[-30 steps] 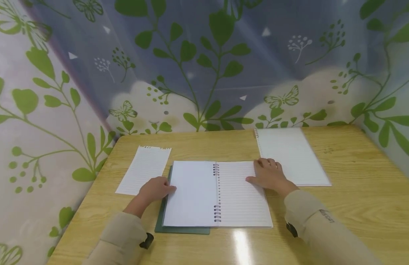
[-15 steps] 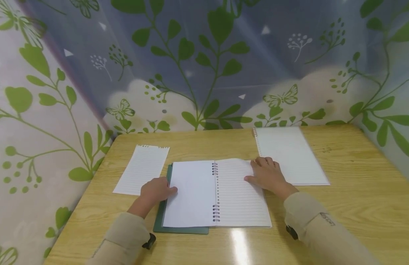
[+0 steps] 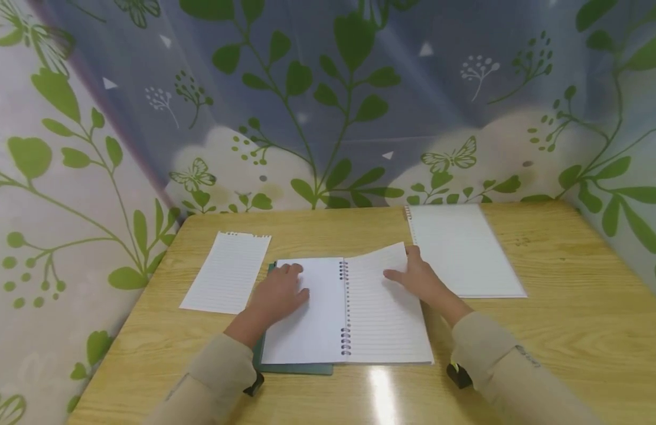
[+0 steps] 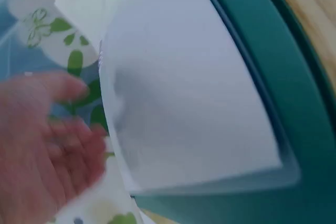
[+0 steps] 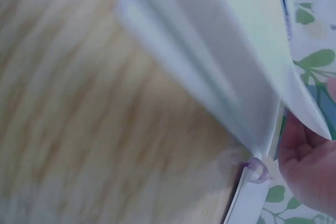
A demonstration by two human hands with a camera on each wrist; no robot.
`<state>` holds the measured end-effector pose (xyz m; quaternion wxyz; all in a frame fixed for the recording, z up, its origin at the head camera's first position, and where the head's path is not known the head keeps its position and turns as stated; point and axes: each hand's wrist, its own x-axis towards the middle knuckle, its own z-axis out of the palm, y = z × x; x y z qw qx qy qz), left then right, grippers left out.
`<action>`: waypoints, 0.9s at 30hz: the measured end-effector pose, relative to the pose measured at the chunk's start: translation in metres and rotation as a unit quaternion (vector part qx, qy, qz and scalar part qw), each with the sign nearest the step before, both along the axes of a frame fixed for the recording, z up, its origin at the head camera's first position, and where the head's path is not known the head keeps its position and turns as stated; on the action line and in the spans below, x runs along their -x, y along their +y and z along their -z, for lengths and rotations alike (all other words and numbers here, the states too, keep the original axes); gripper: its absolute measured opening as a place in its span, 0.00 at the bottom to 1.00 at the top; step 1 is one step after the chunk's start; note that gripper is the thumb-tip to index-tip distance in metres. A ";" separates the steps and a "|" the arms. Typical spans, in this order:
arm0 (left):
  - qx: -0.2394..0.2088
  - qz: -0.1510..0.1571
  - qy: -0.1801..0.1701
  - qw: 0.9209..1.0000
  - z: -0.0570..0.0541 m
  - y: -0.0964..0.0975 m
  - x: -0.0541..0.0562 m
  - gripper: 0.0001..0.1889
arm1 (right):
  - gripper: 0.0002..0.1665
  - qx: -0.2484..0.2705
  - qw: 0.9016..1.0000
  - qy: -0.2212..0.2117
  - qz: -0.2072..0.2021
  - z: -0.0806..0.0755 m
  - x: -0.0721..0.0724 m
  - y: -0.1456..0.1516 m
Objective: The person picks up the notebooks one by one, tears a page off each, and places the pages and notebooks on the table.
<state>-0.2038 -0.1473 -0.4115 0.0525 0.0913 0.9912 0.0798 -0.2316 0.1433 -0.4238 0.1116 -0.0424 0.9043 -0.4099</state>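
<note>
A spiral-bound notebook (image 3: 317,330) lies open on the wooden table, its green cover (image 3: 301,369) showing under the left side. My right hand (image 3: 419,278) grips the upper outer corner of the lined right page (image 3: 378,262), which is raised and bent. In the right wrist view that page (image 5: 252,19) curves up, apart from the sheets below, with the fingers behind it and the thumb mostly out of frame. My left hand (image 3: 277,298) is over the blank left page with its fingers loosely bent and holding nothing. The left wrist view shows this hand (image 4: 50,140) blurred.
A torn-out lined sheet (image 3: 227,274) with a ragged top edge lies at the left. Another white spiral-edged pad (image 3: 463,251) lies at the back right, close to the right hand. Patterned fabric (image 3: 317,118) stands behind the wooden table (image 3: 561,330).
The right page's top corner has risen from flat, with the right hand gripping it. My left hand has left the notebook's left edge and moved right and up over the blank page.
</note>
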 end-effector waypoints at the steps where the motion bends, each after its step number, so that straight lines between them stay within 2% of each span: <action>1: -0.016 0.031 0.007 0.999 0.000 0.005 0.000 0.27 | 0.43 0.013 1.000 -0.003 0.006 -0.002 0.001 0.000; 3: -0.038 0.091 -0.001 0.995 0.001 0.013 0.002 0.28 | 0.36 0.022 1.000 0.005 0.017 -0.004 0.002 0.001; 5: -0.041 0.137 -0.020 0.990 0.001 0.021 0.004 0.30 | 0.27 0.021 0.999 0.020 0.033 -0.005 0.003 0.002; 7: -0.028 0.165 -0.040 0.985 0.003 0.026 0.007 0.32 | 0.22 0.014 0.998 0.034 0.048 -0.005 0.004 0.002; 9: -0.003 0.180 -0.059 0.982 0.005 0.030 0.010 0.35 | 0.20 0.011 0.998 0.036 0.055 -0.004 0.004 0.003; 15: 0.023 0.172 -0.108 0.979 0.009 0.034 0.013 0.37 | 0.19 -0.011 0.998 0.044 0.052 -0.001 0.003 0.007; 23: 0.024 0.170 -0.111 0.979 0.010 0.035 0.012 0.37 | 0.18 -0.054 0.997 0.042 0.031 0.007 0.000 0.007; 27: 0.020 0.156 -0.121 0.980 0.010 0.035 0.012 0.37 | 0.18 -0.072 0.996 0.036 0.024 0.009 0.001 0.006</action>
